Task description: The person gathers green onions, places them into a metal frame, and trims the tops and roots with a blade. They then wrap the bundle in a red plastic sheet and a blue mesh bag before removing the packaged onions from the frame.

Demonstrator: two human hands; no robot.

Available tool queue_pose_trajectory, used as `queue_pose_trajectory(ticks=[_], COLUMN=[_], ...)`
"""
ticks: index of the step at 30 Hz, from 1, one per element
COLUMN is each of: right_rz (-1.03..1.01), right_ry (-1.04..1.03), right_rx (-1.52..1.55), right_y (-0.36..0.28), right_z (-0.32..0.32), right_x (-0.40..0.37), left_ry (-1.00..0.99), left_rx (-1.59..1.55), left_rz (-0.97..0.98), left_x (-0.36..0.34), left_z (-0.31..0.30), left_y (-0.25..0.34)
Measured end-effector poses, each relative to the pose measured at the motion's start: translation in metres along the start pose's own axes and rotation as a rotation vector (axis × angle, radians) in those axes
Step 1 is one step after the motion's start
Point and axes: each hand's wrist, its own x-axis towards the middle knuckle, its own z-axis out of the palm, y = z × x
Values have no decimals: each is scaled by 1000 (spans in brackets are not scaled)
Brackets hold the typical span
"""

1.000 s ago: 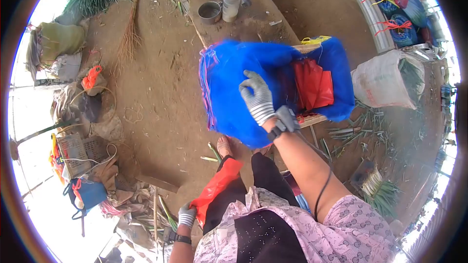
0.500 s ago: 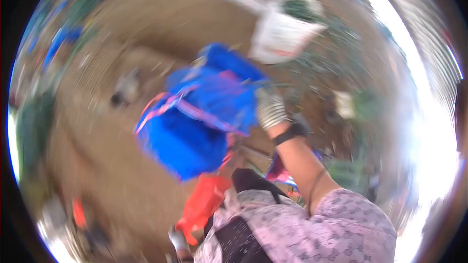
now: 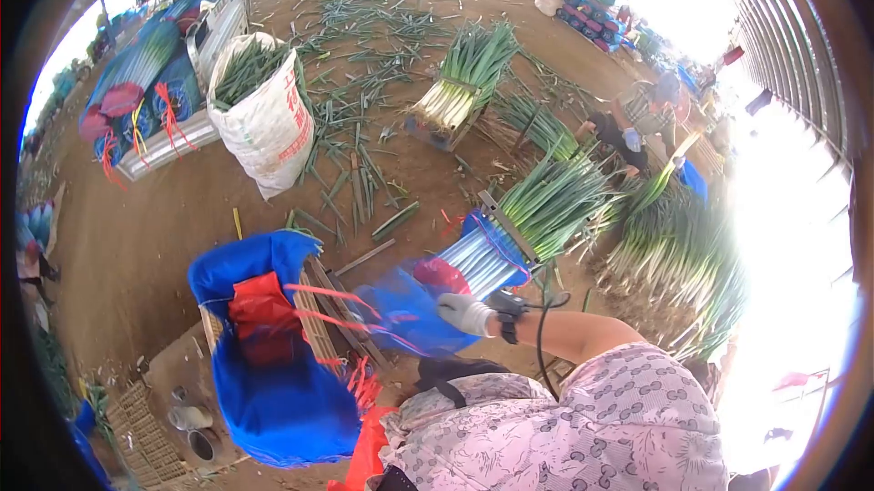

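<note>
My right hand (image 3: 466, 313), in a pale glove with a dark wrist strap, is closed on a blue mesh bag (image 3: 401, 313) with pink drawstrings. The bag is blurred by motion. Just beyond the hand, a large bundle of green onions (image 3: 560, 204) lies in a metal frame (image 3: 508, 227), its pale stems inside blue mesh and a red patch at the near end. To the left stands a wicker basket (image 3: 319, 309) draped with blue mesh bags (image 3: 273, 409), with a red bag (image 3: 259, 309) on top. My left hand is not in view.
A white sack (image 3: 264, 131) of green leaves stands ahead, beside a small truck (image 3: 214, 31) loaded with bagged bundles. Another onion bundle (image 3: 460, 81) sits on a stand. At the right, a person (image 3: 637, 122) crouches by heaped onions (image 3: 678, 263). Cut leaves (image 3: 364, 172) litter the ground.
My view has swung toward the right, bringing the onion bundle in the frame into sight. My right hand still holds blue mesh, now near the bundle. The left hand has left the view.
</note>
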Motion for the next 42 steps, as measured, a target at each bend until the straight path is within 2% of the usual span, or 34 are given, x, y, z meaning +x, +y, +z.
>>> queue_pose_trajectory(ticks=[2,5,6,7,8,9,10,11,12,13,15,17,18,19,22,24,26,28,29,30,33,34,36,37,38,40,41,42], right_rz=[95,290,237,15,-224,-307,-381,-420,-434,-551,-750,-899,-1042,-1062,-1115,-1293,-778,-883,-467,-734,-727,-798,-642,-544,-442,-577,-423,-464], right_ry=[51,71,89,201,224,246,214,176,148,92,40,-107,-154,-235,-481,-508,-621,-604,-665,-575,-594,-618,-760,-833,-896,-643,-545,-388], right_rx=[-97,-206,-169,-317,-325,-453,-762,-628,-500,-459,-373,-309,-266,-193,-234,-368,-582,-500,-311,-163,119,180,527,641,756,782,808,733], right_y=[37,62,46,67,40,43,18,-10,-39,-67,-124,-176,-198,-212,-249,-248,-245,-244,-248,-242,-269,-287,-327,-351,-373,-393,-384,-357], right_z=[-19,-53,-75,-82,-102,-101,-99,-91,-75,-46,15,85,121,166,281,356,419,434,448,446,431,414,376,344,304,213,165,118], right_x=[-4,34,51,78,101,136,165,184,196,203,200,176,161,145,82,53,32,29,26,24,45,55,74,84,95,126,152,186], left_ry=[2,32,58,84,109,153,205,270,333,330,332,355,360,356,621,637,730,804,795,783,694,657,599,553,532,495,523,536], left_rx=[51,133,154,177,193,170,132,72,13,-3,79,29,5,9,-246,-228,-341,-518,-498,-482,-460,-450,-472,-471,-307,-87,-206,-319], left_rz=[-20,-94,-138,-175,-199,-211,-212,-198,-179,-211,-254,-312,-333,-415,-368,-496,-584,-651,-699,-744,-775,-767,-728,-705,-663,-599,-548,-496], left_x=[7,7,-2,-19,-36,-59,-78,-85,-92,-104,-115,-139,-144,-158,-204,-241,-280,-316,-329,-340,-334,-327,-298,-274,-249,-211,-196,-182], left_z=[2,-9,-19,-31,-41,-45,-39,-26,-12,-4,14,18,20,6,-7,-25,-21,-20,-21,-19,-16,-16,-23,-38,-51,-67,-75,-81], left_y=[4,-9,-32,-53,-77,-101,-111,-86,-59,-57,-84,-100,-105,-85,-127,-142,-193,-203,-209,-213,-224,-228,-230,-212,-199,-195,-182,-168])
